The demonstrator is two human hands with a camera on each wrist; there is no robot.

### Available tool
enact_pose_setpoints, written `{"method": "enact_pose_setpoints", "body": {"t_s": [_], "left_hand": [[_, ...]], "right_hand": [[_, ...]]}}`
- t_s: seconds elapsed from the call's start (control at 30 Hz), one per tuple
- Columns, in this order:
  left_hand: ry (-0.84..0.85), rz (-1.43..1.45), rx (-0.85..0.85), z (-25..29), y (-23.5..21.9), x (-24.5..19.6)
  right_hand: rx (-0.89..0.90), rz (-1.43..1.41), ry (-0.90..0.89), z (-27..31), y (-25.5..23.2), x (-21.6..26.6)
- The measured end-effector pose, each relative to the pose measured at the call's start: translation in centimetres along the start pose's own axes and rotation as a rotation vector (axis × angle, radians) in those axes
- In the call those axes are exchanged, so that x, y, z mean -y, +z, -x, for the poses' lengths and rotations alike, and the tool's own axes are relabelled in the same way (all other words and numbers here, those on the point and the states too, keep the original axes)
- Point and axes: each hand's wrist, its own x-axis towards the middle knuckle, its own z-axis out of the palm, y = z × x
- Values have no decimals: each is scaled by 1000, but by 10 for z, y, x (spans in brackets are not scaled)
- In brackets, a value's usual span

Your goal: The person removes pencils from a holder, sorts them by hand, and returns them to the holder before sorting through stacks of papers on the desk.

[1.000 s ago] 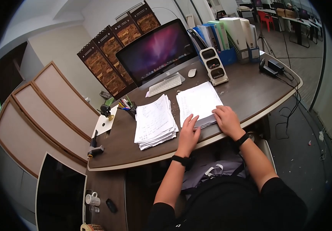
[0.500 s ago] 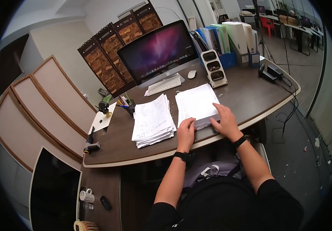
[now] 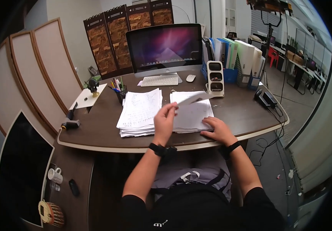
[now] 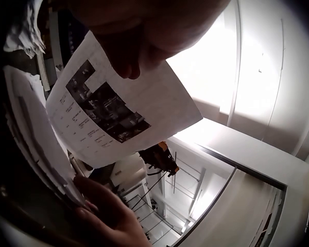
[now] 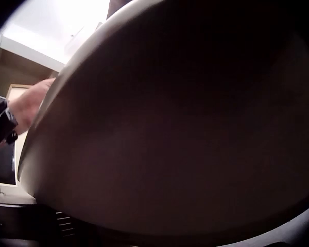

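Note:
My left hand [image 3: 163, 122] pinches a sheet of paper [image 3: 192, 99] between thumb and fingers, its edge raised above the right paper stack [image 3: 191, 116]. In the left wrist view, the lifted sheet shows dark printed pictures and text on one face. My right hand [image 3: 220, 131] rests on the stack's near right corner with fingers extended. To the left lies a second, uneven paper stack [image 3: 141, 109] with writing on its top page. The right wrist view is mostly filled by the dark desk underside [image 5: 170, 139], so that hand's fingers are hidden there.
Behind the stacks stand a monitor [image 3: 168, 48], a keyboard [image 3: 159, 80] and a mouse [image 3: 191, 78]. A pen holder [image 3: 120, 94] sits left, a three-slot holder [image 3: 215, 79] right. Upright binders [image 3: 245, 57] and black power adapters [image 3: 266, 99] occupy the desk's right side.
My left hand has risen from the right stack's near edge with a sheet pinched in it. The right hand stays at the near right corner. The head view has turned and levelled.

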Motion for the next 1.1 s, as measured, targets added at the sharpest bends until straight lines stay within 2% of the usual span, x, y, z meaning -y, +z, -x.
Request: {"method": "enact_pose_setpoints", "body": {"t_s": [0.07,0.27,0.37,0.4,0.5,0.53,0.63,0.73,0.8,0.87,0.97,1.1], "left_hand": [[66,-48,6,-13,-14,-24],[470,-226,-106,-37,-58,-70],[508,-370,-138,-35,-84,-67],[510,-373,-137,-33,-94,-59],[325,-580,-120,-26,-119,-32],[330,-582,-117,-24,-127,-23],[199,-798,-93,-18,-145,0],[171,-914,-36,-14,-154,12],[166,-952,-61,-14,-157,17],[244,-1020,-108,-11,-157,16],[266,-939,-146,-9,-157,11],[235,-937,-144,-5,-163,14]], "right_hand": [[61,-45,121,-1,2,0],[4,-81,117,1,3,3],[-34,-72,99,1,5,1],[-39,-82,106,2,5,1],[-35,-99,118,1,4,4],[-29,-96,118,1,4,3],[-54,-70,95,3,7,0],[-34,-72,107,2,5,1],[-40,-64,96,0,6,0],[-38,-60,92,3,6,0],[-10,-120,132,2,5,0],[-29,-60,109,3,6,-2]]}}
